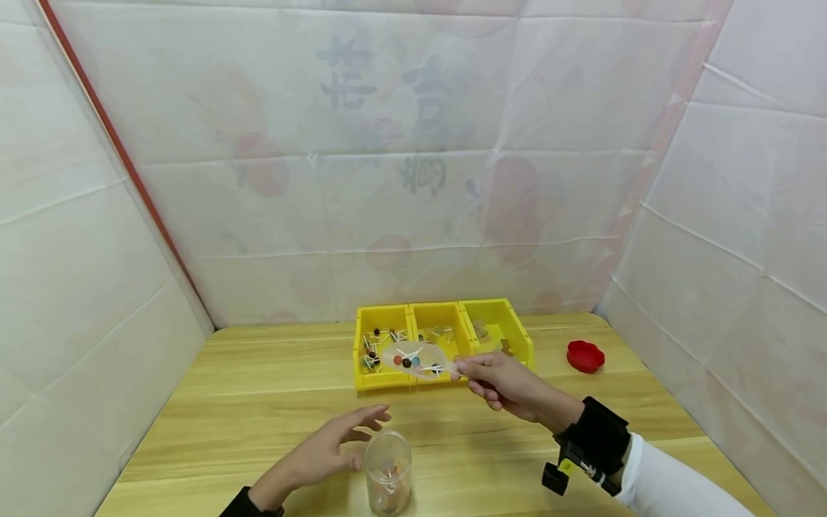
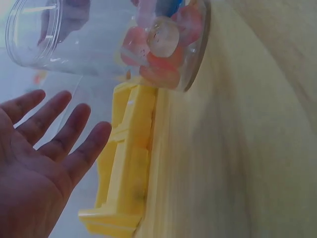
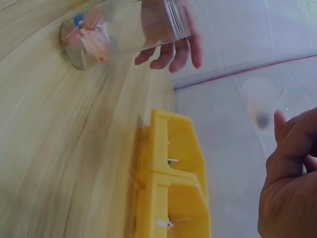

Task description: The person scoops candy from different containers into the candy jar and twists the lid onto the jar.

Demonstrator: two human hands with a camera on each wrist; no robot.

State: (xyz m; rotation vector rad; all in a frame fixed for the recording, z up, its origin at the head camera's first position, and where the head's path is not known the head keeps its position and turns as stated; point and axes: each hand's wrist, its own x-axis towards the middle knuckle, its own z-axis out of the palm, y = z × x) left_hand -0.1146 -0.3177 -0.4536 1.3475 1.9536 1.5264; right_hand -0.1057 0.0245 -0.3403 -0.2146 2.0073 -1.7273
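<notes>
My right hand grips the handle of a clear scoop over the front of the yellow bins. Several small lollipops with white sticks lie in its bowl. In the right wrist view the scoop is blurred beyond the curled fingers. A clear jar stands upright at the front of the table, with lollipops in its bottom, some red and one blue in the left wrist view. My left hand is spread just left of the jar, holding nothing; whether the thumb touches it I cannot tell.
Three joined yellow bins stand at the back of the wooden table. Stick candies lie in the left and middle ones, pale pieces in the right one. A red scalloped dish sits to the right. White cloth walls enclose the table.
</notes>
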